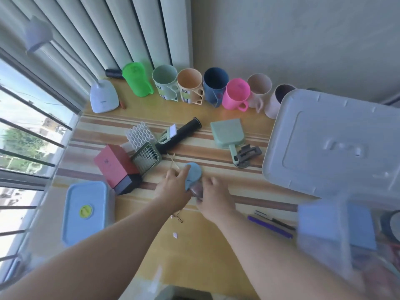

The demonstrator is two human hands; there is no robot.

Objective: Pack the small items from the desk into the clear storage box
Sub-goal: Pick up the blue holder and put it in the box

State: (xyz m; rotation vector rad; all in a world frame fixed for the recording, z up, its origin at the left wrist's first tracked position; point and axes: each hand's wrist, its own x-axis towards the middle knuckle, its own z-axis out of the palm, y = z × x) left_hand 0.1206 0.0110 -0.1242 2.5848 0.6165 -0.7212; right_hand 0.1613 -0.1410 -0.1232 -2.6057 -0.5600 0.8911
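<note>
My left hand (173, 187) grips a small round blue item (193, 175) at mid-desk, fingers around its left edge. My right hand (213, 197) touches the same item's lower right side, over a blurred pinkish part (197, 189); whether it grips is unclear. The clear storage box (329, 232) stands blurred at the right front with blue things inside. Its pale lid (333, 144) lies behind it. Loose on the desk are a green dustpan (227, 132), a dark hair clip (249, 153), a black tube (184, 133), a grid slicer (147, 158), a pink box (115, 165) and pens (270, 225).
A row of cups (214, 87) and a green jug (136, 82) lines the back wall. A white desk lamp (104, 96) stands at back left by the window. A blue lidded container (86, 211) sits at the left front. A tape roll (391, 224) lies at the far right.
</note>
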